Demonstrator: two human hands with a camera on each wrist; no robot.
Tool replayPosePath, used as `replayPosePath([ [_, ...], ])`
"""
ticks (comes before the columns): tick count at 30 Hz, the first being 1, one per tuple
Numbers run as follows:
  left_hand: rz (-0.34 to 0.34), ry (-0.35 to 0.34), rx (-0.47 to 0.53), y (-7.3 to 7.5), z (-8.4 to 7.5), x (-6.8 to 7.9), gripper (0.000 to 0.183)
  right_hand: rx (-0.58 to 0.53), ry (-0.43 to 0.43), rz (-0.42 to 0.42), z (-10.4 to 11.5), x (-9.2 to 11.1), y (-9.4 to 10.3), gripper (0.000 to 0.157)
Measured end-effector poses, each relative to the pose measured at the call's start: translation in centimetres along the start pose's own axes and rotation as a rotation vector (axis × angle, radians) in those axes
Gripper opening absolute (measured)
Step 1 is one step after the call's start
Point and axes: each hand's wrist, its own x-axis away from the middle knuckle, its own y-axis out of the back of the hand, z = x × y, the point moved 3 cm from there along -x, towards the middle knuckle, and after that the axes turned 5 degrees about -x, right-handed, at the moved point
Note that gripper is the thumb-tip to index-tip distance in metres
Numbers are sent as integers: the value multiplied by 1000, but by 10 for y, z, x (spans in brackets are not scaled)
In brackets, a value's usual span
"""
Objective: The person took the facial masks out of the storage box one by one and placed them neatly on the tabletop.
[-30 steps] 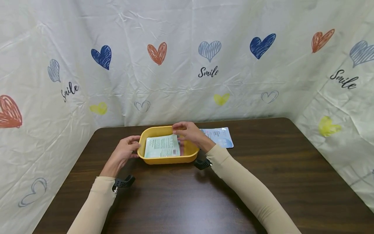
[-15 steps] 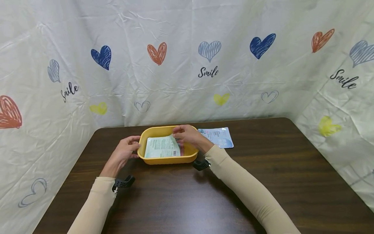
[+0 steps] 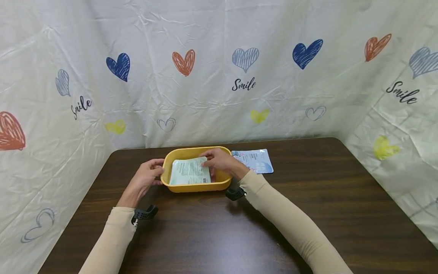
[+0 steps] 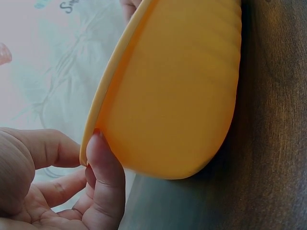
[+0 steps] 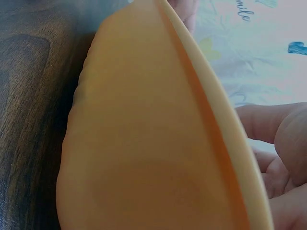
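Observation:
A yellow plastic basin [image 3: 195, 188] with rounded corners stands on the dark wooden table. My left hand [image 3: 148, 176] pinches its left rim, thumb and finger on either side of the wall in the left wrist view. Inside lies a pale green sheet mask packet [image 3: 188, 173], printed side up. Reaching over the basin, my right hand [image 3: 220, 161] holds the packet's upper right corner between thumb and fingers. Part of a pink packet [image 3: 213, 176] shows beneath the green one. The right fingertips are hidden behind the basin wall in the right wrist view.
A light blue sheet mask packet [image 3: 260, 161] lies flat on the table to the right of the basin, partly behind my right wrist. Behind the table [image 3: 308, 190] hangs a white curtain [image 3: 212, 114] printed with hearts.
My right hand has lowered into the basin, and the green packet's raised right corner has come down flatter with it. The left hand keeps its place on the rim.

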Motion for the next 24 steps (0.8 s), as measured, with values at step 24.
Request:
replayPosePath([
  [24, -2, 5, 29, -2, -3, 3, 49, 7, 80, -3, 12, 13, -2, 10],
])
